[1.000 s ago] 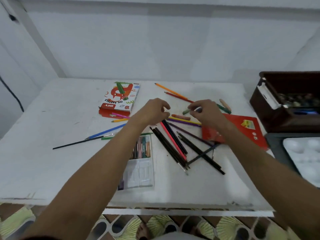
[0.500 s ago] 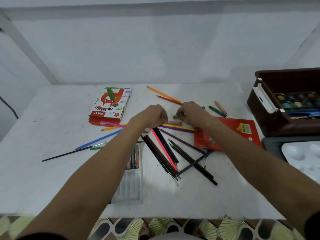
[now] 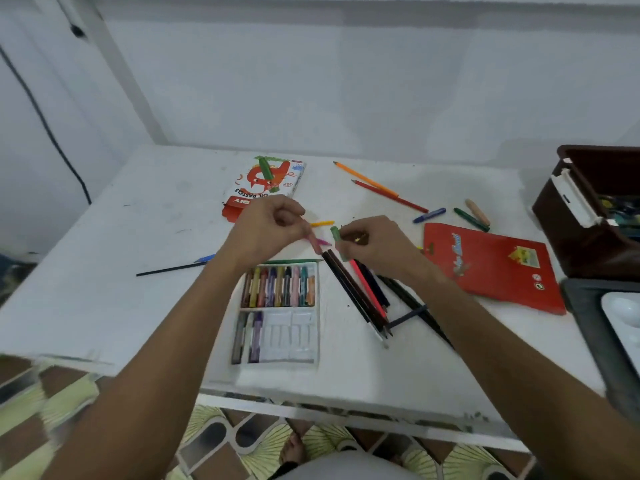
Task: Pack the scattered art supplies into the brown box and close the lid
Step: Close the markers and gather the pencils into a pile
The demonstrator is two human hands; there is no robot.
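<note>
Head view: at the centre of the frame, above a white table (image 3: pixel 138 209), the left hand (image 3: pixel 266 226) pinches a pink crayon (image 3: pixel 314 241) and the right hand (image 3: pixel 374 242) grips a green crayon (image 3: pixel 336 237). Loose pencils (image 3: pixel 360 296) lie just below them, an open crayon tray (image 3: pixel 277 313) lower centre, the open brown box (image 3: pixel 571 237) at far right

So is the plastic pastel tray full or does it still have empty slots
Partly filled. The pastel tray has its upper row packed with sticks, but the lower row holds only a few at its left end; the other slots there show bare white plastic.

brown box (image 3: pixel 568 216), red packet (image 3: pixel 491 268), white table (image 3: pixel 138 216)
</note>
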